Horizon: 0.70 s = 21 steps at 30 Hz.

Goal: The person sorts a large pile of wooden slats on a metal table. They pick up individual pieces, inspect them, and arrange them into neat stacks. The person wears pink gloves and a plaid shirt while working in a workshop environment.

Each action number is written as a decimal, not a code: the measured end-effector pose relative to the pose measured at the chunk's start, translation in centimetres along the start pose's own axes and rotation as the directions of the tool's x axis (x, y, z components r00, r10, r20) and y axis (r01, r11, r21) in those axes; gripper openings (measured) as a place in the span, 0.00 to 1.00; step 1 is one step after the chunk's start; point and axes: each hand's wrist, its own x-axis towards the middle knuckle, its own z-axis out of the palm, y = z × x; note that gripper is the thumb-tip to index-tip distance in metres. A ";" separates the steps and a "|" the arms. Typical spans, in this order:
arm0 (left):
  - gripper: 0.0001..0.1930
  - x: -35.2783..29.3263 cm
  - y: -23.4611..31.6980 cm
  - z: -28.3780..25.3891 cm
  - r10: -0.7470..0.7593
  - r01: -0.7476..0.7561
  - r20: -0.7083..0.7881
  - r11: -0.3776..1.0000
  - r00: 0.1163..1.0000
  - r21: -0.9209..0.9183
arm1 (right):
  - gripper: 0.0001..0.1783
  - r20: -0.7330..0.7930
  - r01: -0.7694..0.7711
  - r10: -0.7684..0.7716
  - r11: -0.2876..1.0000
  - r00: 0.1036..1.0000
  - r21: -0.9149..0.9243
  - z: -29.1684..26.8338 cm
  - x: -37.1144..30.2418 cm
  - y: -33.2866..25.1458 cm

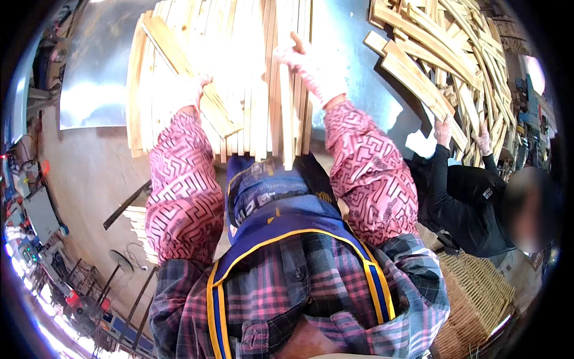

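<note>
Many pale wooden strips (239, 128) lie side by side in a broad layer on a metal-topped table, their middle washed out by glare. A wooden slat (218, 113) rests diagonally across them on the left. My gloved left hand (194, 93) is closed around the middle of this slat; glare blurs its fingers. On the right, my gloved right hand (299, 60) grips a narrow wooden strip (287, 119) between thumb and fingers, one finger pointing outward. The near end of that strip juts past the ends of its neighbours, toward my apron.
A large jumbled pile of wooden slats (460, 54) stands at the far right. There a person in black (466, 197) has both gloved hands on slats. The shiny metal tabletop (98, 78) shows at the left. Stacked wood (472, 299) stands at lower right, and a dark bar (127, 204) juts out at left.
</note>
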 end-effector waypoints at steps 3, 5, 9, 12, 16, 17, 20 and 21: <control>0.34 -1.6 -1.3 1.1 0.012 0.002 0.065 0.977 0.998 -0.212 | 0.45 -0.075 -0.085 0.086 0.996 0.993 0.017 5.1 1.2 2.0; 0.42 -4.9 -0.6 4.7 0.127 -0.093 0.158 0.974 0.979 -0.208 | 0.37 0.038 0.017 -0.003 0.929 0.999 -0.370 4.8 2.3 3.8; 0.56 -8.4 1.1 7.0 0.103 -0.172 0.177 0.880 0.979 0.442 | 0.27 0.268 0.107 0.042 0.850 0.962 -0.516 5.8 0.8 1.2; 0.51 -8.5 0.6 7.1 0.083 -0.117 0.091 0.871 0.992 0.478 | 0.36 0.296 0.366 -0.387 0.121 0.873 -0.923 1.5 -0.2 0.8; 0.49 -9.8 4.1 7.2 0.007 -0.126 0.238 0.862 0.971 0.491 | 0.52 -0.344 -0.406 0.216 0.439 0.914 -0.801 -9.6 1.0 4.0; 0.48 -10.2 3.7 7.7 0.078 -0.194 0.240 0.838 0.968 0.511 | 0.57 -0.194 -0.419 0.483 0.417 0.854 -0.807 -10.2 2.0 5.7; 0.44 -11.2 4.2 5.2 0.012 -0.180 0.263 0.757 0.965 0.628 | 0.55 -0.328 -0.443 0.315 0.437 0.891 -0.782 -3.7 0.5 5.6; 0.43 -10.6 2.1 4.6 0.123 -0.232 0.221 0.779 0.967 0.583 | 0.55 -0.258 -0.439 0.402 0.465 0.879 -0.769 -2.7 0.9 3.8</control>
